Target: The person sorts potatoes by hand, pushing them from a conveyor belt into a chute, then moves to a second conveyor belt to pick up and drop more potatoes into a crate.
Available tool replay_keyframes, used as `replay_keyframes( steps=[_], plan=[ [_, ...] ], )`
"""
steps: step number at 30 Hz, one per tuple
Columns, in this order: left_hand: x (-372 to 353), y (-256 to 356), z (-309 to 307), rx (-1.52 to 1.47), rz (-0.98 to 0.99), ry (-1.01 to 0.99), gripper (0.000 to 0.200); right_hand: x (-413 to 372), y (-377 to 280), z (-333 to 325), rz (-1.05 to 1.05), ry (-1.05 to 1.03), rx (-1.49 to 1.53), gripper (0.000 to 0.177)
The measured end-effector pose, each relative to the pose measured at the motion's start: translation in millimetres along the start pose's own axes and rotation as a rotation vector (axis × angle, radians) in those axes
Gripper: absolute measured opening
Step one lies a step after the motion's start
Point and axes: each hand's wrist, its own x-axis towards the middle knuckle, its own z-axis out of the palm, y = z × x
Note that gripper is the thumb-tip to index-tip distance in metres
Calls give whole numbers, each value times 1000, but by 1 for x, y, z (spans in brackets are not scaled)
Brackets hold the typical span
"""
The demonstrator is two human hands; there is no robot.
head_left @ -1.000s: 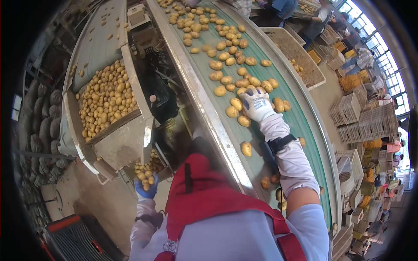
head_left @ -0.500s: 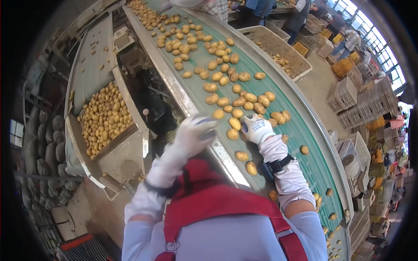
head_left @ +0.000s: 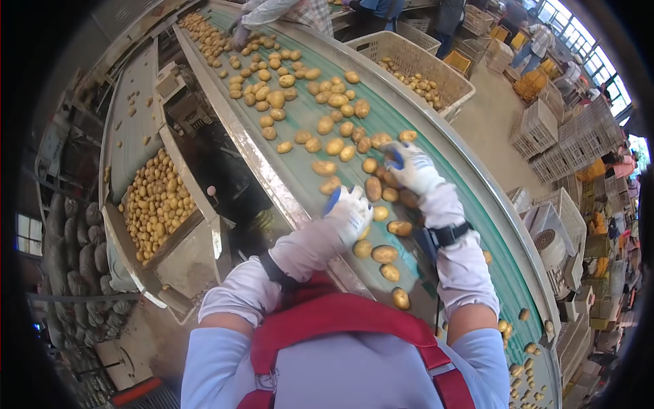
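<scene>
Both my hands wear white gloves with blue palms and are over a green conveyor belt [head_left: 436,198] carrying many potatoes. My left hand [head_left: 350,210] is at the near edge of the belt, its fingers loosely bent and apart, beside a potato [head_left: 330,185]; its underside is hidden. Farther right, my right hand [head_left: 413,168] reaches over a cluster of potatoes with fingers spread and slightly blurred. One brown potato [head_left: 381,140] lies by its fingertips. Closer to me, loose potatoes [head_left: 385,254] rest on the belt between my forearms.
A metal rail [head_left: 272,184] borders the belt. On the left, a chute bin [head_left: 216,235] holds piled potatoes. A co-worker's gloved hand [head_left: 240,35] touches potatoes at the far end. Beyond the belt stand a large crate [head_left: 466,95] and stacked crates [head_left: 579,146].
My left hand has come from above the rail onto the belt. My right hand has moved farther away along the belt. Potatoes have shifted toward me.
</scene>
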Motion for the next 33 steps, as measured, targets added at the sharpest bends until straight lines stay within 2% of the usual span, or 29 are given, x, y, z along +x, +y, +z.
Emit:
replay_keyframes(
  steps=[1,3,5,7,9,10,11,12,13,15,17,18,19,21,22,23,25,26,27,29,31,33],
  plan=[
    [-1,1,0,-16,36,-4,16,11,4,12,58,-188,-205,41],
    [-7,-2,10,-22,68,58,16,7,13,41,121,-223,-312,47],
    [-21,-13,18,-281,157,295,18,1,25,44,122,-231,-296,49],
    [-41,-15,16,-405,135,345,23,-16,22,40,191,-281,-314,47],
    [-52,-14,12,-990,-120,332,32,-30,29,38,196,-278,-267,44],
    [-55,-16,5,-1271,-140,344,50,-39,35,36,145,-253,-164,44],
    [-57,-20,5,-1275,-127,351,50,-47,42,33,90,-228,-62,43],
    [-59,-22,5,-1922,-175,227,57,-55,54,30,17,-181,259,45],
    [-59,-22,6,-2563,-220,49,66,-58,40,21,15,-185,247,45],
    [-60,-10,8,-2654,-171,10,70,-70,6,3,16,-97,648,47],
    [-61,7,5,-2750,-310,-139,58,-75,-34,-11,-131,-192,668,47],
    [-61,9,5,-2752,-309,-138,58,-75,-61,-28,134,-379,791,46],
    [-61,10,5,-2836,-272,-203,54,-69,-46,-23,134,-381,790,46],
    [-62,12,4,-3005,-182,-326,48,-48,6,-2,-95,-114,287,45],
    [-67,18,5,-2922,-214,-164,50,-45,12,7,72,-175,-101,41],
    [-72,17,6,-2924,-213,-152,50,-53,30,25,-2,-159,-241,37],
    [-83,11,10,-2853,-84,-134,57,-63,21,34,56,-155,-329,37],
    [-85,10,24,-3044,23,-204,63,-68,21,30,90,-193,-311,35],
    [-87,13,26,-3056,15,-210,63,-70,28,27,97,-206,-311,35],
    [-86,14,25,-3276,176,-137,69,-66,48,10,99,-326,-110,32],
    [-79,14,25,-3262,160,-142,68,-58,30,-11,-41,-24,-87,31],
    [-76,19,24,-3239,100,-175,66,-39,9,-20,-71,-13,-105,35]
  ],
)
